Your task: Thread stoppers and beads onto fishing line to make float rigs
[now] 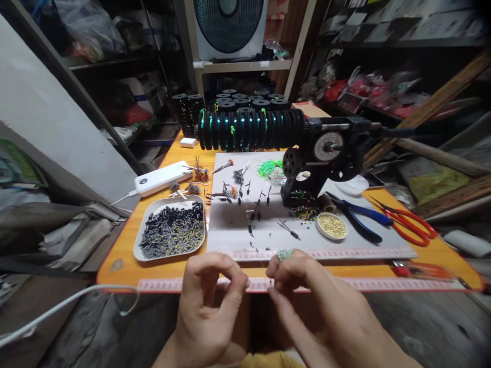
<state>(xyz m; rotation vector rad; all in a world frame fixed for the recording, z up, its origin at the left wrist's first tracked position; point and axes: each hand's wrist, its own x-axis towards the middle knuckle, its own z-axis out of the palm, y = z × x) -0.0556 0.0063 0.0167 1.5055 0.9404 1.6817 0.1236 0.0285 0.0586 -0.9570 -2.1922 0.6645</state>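
Note:
My left hand [215, 306] is in front of the table's near edge, thumb and forefinger pinched together; whatever is between them is too small to make out. Facing it across a small gap, my right hand [318, 296] pinches a tiny dark bead-like piece [271, 282] at its fingertips. Something pale green [284, 254] shows at the right forefinger. Just beyond both hands is a grey-white board [230, 225], scattered with small dark pieces that have thin stems. A pink-and-white measuring tape [176, 284] runs along the table edge, partly behind the fingers.
A white tray [137, 240] of small dark cylinders stands left, near a white power bank [163, 179]. On the right are a dish of gold beads [332, 226], blue-handled pliers [360, 217] and red-handled scissors [412, 225]. A black winding machine [326, 148] with line spools [249, 128] stands behind.

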